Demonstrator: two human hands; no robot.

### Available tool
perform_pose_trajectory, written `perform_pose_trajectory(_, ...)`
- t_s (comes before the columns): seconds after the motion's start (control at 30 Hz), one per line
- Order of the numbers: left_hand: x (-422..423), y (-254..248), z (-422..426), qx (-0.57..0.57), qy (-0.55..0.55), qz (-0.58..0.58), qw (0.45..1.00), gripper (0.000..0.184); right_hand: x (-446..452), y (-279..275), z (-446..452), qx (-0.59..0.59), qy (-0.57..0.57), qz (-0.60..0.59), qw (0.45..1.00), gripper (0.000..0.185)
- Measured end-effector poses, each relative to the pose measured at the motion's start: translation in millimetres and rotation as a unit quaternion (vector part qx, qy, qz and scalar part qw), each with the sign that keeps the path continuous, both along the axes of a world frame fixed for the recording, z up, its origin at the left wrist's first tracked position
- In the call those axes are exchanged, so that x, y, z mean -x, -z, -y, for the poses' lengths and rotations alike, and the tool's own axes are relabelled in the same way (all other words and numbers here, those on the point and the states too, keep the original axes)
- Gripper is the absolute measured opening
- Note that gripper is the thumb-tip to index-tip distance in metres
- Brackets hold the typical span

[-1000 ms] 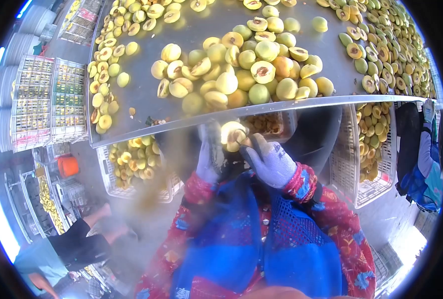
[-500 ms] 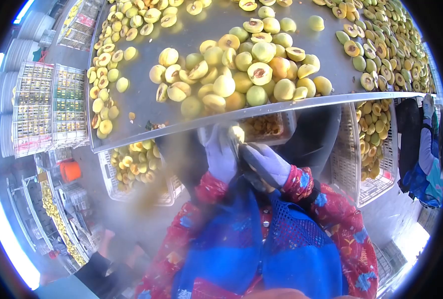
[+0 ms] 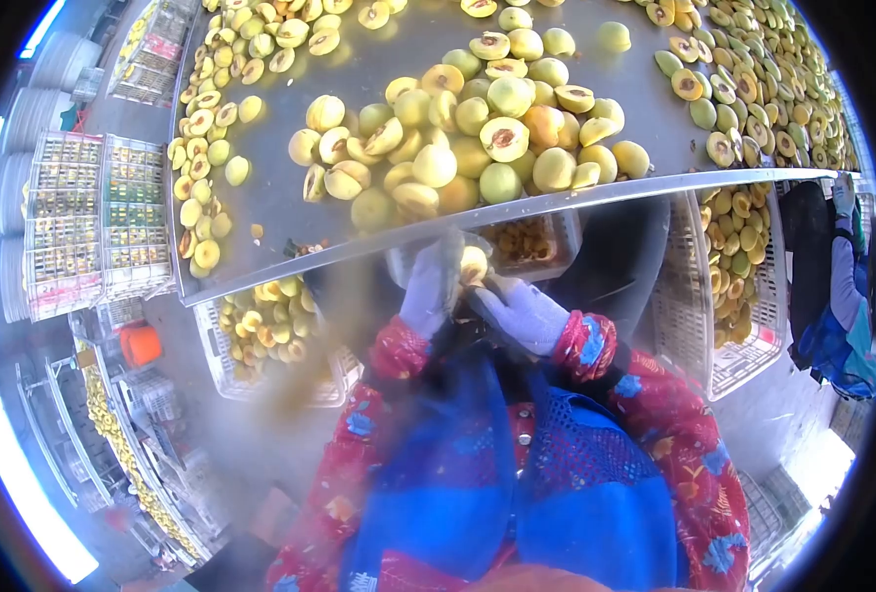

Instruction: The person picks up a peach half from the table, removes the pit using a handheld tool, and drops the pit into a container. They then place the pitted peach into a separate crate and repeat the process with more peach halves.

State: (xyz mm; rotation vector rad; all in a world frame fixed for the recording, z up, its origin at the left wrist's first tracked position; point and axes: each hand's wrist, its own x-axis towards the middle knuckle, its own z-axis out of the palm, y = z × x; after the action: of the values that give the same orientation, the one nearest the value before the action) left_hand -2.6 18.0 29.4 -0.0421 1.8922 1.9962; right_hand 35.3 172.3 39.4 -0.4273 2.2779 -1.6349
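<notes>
Just below the table's front edge, a pale yellow peach (image 3: 474,262) sits between my two gloved hands. My left hand (image 3: 432,286), in a light purple glove with grey-coated fingers, is closed around its left side. From the lower right, my right hand (image 3: 523,314), gloved alike, has its fingers bent in and pressed to the fruit. Whether a small tool is tucked between those fingers is hidden. Above them on the metal table (image 3: 290,163) lies a heap of whole and split peaches (image 3: 507,138), some with the brown stone cavity showing.
Under the table edge stands a bin (image 3: 527,247) with brownish pieces. Crates of fruit stand at left (image 3: 270,331) and right (image 3: 734,257). More halves (image 3: 773,89) cover the table's right end. Another person (image 3: 842,316) is at far right; an orange bucket (image 3: 140,345) stands left.
Both hands have shifted slightly; the right has turned so its fingers meet the fruit from below right. The peach now shows more fully between them. The whole view has shifted a little.
</notes>
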Motion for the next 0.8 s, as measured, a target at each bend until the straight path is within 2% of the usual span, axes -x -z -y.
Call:
perform_pose_trajectory(0.03,-0.5,-0.1,-1.4,0.045,-0.003,-0.053,0.998,0.039,0.6,-11.1,-1.3,-0.059,0.018,0.186,0.981,0.029)
perform_pose_trajectory(0.13,-2.5,32.4,6.5,0.196,0.04,-0.319,0.926,0.032,-11.1,-3.1,4.4,-0.127,0.049,0.009,0.991,0.031)
perform_pose_trajectory(0.2,-6.8,43.8,7.9,0.261,-0.026,-0.336,0.904,0.026,-10.1,-14.2,4.8,-0.228,0.008,-0.018,0.974,0.029)
perform_pose_trajectory(0.27,-14.0,41.3,16.2,0.265,-0.071,-0.216,0.937,0.029,-8.5,-14.0,4.3,-0.281,0.004,-0.033,0.959,0.03)
perform_pose_trajectory(0.33,-15.7,7.6,39.2,0.19,-0.092,0.045,0.976,0.041,-2.9,-4.3,-3.3,-0.292,0.037,-0.037,0.955,0.032)
perform_pose_trajectory(0.37,-20.8,26.9,66.5,0.152,-0.179,-0.016,0.972,0.042,-1.0,-9.6,-9.3,-0.306,0.043,0.017,0.951,0.035)
perform_pose_trajectory(0.4,-28.3,45.9,94.6,0.114,-0.266,-0.074,0.954,0.045,1.0,-3.5,-17.7,-0.222,0.042,0.056,0.972,0.035)
perform_pose_trajectory(0.43,-26.4,-5.7,97.5,0.354,-0.219,-0.053,0.908,0.045,2.8,6.3,-28.3,-0.136,0.043,0.099,0.985,0.036)
perform_pose_trajectory(0.47,-19.8,-56.1,97.1,0.571,-0.158,-0.03,0.805,0.047,6.4,11.7,-32.7,-0.049,0.046,0.137,0.988,0.038)
perform_pose_trajectory(0.5,-17.0,-54.1,110.3,0.638,-0.174,-0.072,0.746,0.048,10.6,-2.4,-34.4,0.079,0.06,0.289,0.952,0.037)
perform_pose_trajectory(0.57,-18.7,-43.3,131.2,0.755,-0.201,-0.147,0.607,0.051,11.6,-3.3,-35.5,0.226,0.081,0.412,0.879,0.034)
perform_pose_trajectory(0.6,-9.9,-45.8,127.6,0.717,-0.169,-0.154,0.658,0.055,13.4,-3.8,-36.0,0.295,0.091,0.466,0.829,0.033)
perform_pose_trajectory(0.67,24.8,-50.1,108.7,0.631,-0.099,-0.162,0.752,0.062,14.7,-5.5,-31.6,0.303,0.113,0.485,0.813,0.033)
perform_pose_trajectory(0.73,61.1,-38.5,85.6,0.659,0.022,-0.088,0.747,0.072,13.0,-2.1,-34.4,0.315,0.108,0.494,0.803,0.035)
perform_pose_trajectory(0.8,87.0,-20.4,76.1,0.656,0.056,-0.097,0.746,0.065,10.5,-14.3,-36.7,0.276,0.116,0.464,0.834,0.036)
